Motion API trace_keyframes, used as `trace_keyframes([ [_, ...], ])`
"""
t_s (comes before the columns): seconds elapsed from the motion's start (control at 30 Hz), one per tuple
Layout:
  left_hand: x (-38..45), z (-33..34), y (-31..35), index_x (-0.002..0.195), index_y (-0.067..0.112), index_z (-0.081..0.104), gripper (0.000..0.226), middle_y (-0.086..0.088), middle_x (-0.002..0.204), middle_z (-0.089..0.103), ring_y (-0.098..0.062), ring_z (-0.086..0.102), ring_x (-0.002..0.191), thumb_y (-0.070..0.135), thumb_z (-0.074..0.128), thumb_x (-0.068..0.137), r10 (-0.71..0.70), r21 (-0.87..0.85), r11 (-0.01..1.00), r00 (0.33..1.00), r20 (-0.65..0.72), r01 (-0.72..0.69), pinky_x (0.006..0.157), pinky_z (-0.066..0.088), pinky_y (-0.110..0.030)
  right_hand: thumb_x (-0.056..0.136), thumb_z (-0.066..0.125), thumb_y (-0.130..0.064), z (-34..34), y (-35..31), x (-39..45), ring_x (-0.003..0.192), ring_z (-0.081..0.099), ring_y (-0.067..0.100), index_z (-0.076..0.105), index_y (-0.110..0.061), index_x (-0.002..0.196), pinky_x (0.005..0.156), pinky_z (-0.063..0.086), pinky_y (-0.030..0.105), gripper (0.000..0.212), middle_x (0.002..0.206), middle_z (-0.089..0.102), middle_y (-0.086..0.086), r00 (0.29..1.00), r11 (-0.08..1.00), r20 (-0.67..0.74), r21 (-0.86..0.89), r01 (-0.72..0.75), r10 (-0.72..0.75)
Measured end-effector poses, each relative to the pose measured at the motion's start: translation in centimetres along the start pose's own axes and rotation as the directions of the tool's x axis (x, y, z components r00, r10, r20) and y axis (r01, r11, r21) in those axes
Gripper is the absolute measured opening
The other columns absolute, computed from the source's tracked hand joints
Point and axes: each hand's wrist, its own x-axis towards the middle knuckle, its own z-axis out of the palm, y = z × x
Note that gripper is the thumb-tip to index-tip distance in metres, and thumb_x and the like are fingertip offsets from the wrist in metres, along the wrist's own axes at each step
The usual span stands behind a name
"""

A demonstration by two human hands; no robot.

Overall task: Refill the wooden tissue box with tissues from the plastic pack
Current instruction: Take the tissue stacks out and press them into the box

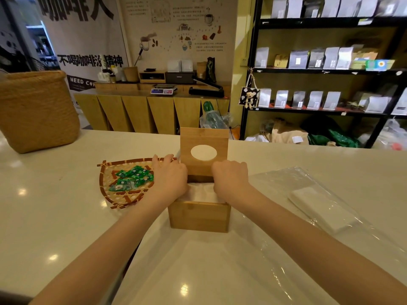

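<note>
Glossy cream tabletop (55, 216) in a coffee shop, square wooden tissue box (199, 215) at centre with hinged lid (203, 139) upright, left hand (169, 179) and right hand (230, 179) pressing white tissues (203, 193) down inside, fingers curled, clear plastic pack (326, 208) lying just right, round woven tray of green sweets (123, 183) left.

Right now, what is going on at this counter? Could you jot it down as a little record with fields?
place: white counter in a coffee shop
wooden tissue box: open, lid with oval hole standing upright
tissues: white stack inside the box
left hand: pressing down at the box's left side
right hand: pressing down at the box's right side
plastic pack: lying right of the box, some white tissues visible inside
woven tray: left of the box, holding green sweets
basket: far left
</note>
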Motion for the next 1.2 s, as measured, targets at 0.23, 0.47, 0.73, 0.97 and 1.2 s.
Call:
trace_keyframes([
  [0.23, -0.7, -0.5, -0.5, 0.097, 0.027, 0.070, 0.025, -0.003, 0.135, 0.050, -0.026, 0.024, 0.138, 0.038, 0.067, 0.075, 0.011, 0.010, 1.000, 1.000, -0.011, -0.011, 0.112, 0.005, -0.058, 0.088, 0.055, -0.026, 0.8, 0.6, -0.6, 0.072, 0.052, 0.022, 0.061, -0.014, 0.088, 0.065, 0.039, 0.032, 0.014, 0.065, 0.048, 0.001, 1.000, 0.988, -0.010, 0.152, -0.023, 0.025],
  [0.47, -1.3, -0.9, -0.9, 0.106, 0.034, 0.065, 0.031, -0.004, 0.148, 0.035, -0.028, 0.011, 0.143, 0.040, 0.067, 0.076, 0.068, -0.013, 0.998, 0.994, 0.087, -0.067, 0.112, -0.001, -0.061, 0.088, 0.052, -0.022, -0.1, 1.3, -1.3, 0.077, 0.046, 0.019, 0.067, -0.019, 0.093, 0.070, 0.030, 0.032, 0.015, 0.079, 0.059, 0.001, 0.998, 0.999, -0.066, 0.049, 0.023, -0.020],
  [0.73, -0.1, -0.9, -1.0, 0.120, 0.036, 0.057, 0.037, -0.007, 0.154, 0.022, -0.033, -0.002, 0.144, 0.026, 0.056, 0.084, 0.053, 0.027, 0.998, 0.949, 0.310, -0.065, 0.109, -0.007, -0.065, 0.080, 0.059, -0.019, -1.3, 0.4, 0.2, 0.105, 0.052, 0.027, 0.056, -0.018, 0.117, 0.097, 0.041, 0.046, 0.037, 0.112, 0.057, 0.005, 0.886, 1.000, 0.462, 0.017, 0.023, -0.029],
  [0.97, 0.7, 0.1, -0.2, 0.129, 0.028, 0.048, 0.044, -0.012, 0.153, 0.023, -0.036, -0.001, 0.143, 0.018, 0.050, 0.087, -0.006, 0.223, 0.973, 0.951, 0.309, -0.067, 0.108, -0.007, -0.066, 0.083, 0.053, -0.012, -0.3, -0.2, 0.8, 0.104, 0.056, 0.031, 0.056, -0.012, 0.113, 0.092, 0.049, 0.044, 0.030, 0.101, 0.053, 0.008, 0.873, 0.989, 0.487, -0.126, 0.079, -0.008],
  [1.2, 0.6, 0.0, -0.1, 0.130, 0.024, 0.047, 0.044, -0.012, 0.147, 0.034, -0.035, 0.013, 0.141, 0.017, 0.048, 0.087, -0.014, 0.221, 0.973, 0.947, 0.320, -0.061, 0.110, -0.004, -0.066, 0.085, 0.055, -0.016, -0.6, 0.0, 0.7, 0.085, 0.052, 0.022, 0.059, -0.010, 0.110, 0.073, 0.045, 0.032, 0.026, 0.089, 0.055, 0.005, 0.882, 0.993, 0.468, -0.063, 0.100, -0.060],
])
